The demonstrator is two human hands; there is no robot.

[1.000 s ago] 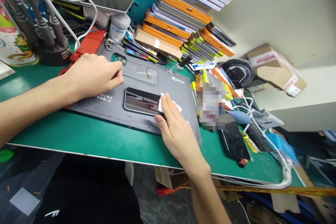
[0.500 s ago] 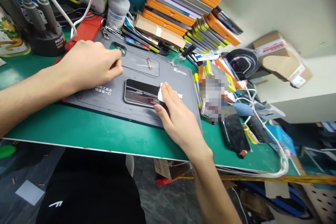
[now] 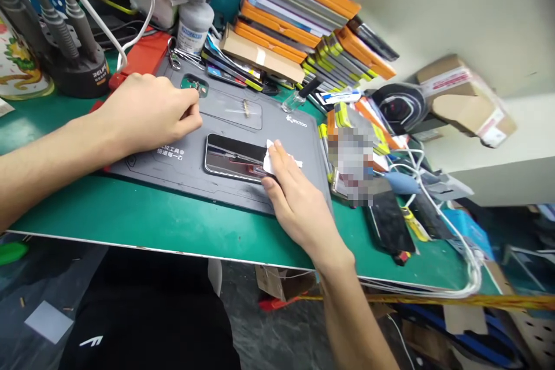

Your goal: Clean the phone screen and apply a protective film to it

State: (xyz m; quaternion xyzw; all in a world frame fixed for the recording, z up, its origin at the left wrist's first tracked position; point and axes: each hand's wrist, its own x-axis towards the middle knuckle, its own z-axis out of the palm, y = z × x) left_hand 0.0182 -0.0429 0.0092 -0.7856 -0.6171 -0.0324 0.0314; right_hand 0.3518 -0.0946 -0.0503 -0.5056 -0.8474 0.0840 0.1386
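Observation:
A black phone [image 3: 232, 156] lies screen-up in the middle of a grey work mat [image 3: 286, 127]. My right hand [image 3: 299, 202] rests on the phone's right end, fingers pressed together over a small white wipe [image 3: 271, 161]. My left hand [image 3: 145, 113] lies on the mat's left part, fingers curled in a pinch beside a small green recess with tiny metal parts [image 3: 194, 85]. What the left fingers hold is hidden.
A white bottle [image 3: 193, 28] and a stack of orange and grey flat boxes [image 3: 299, 17] stand behind the mat. A tool stand [image 3: 78, 72] is at far left, a red case [image 3: 143, 55] beside it. Phone parts, a black panel [image 3: 388, 222] and white cables [image 3: 459, 254] crowd the right.
My right hand has slid the wipe slightly over the phone's right end. The left hand stays put; the view has shifted a little.

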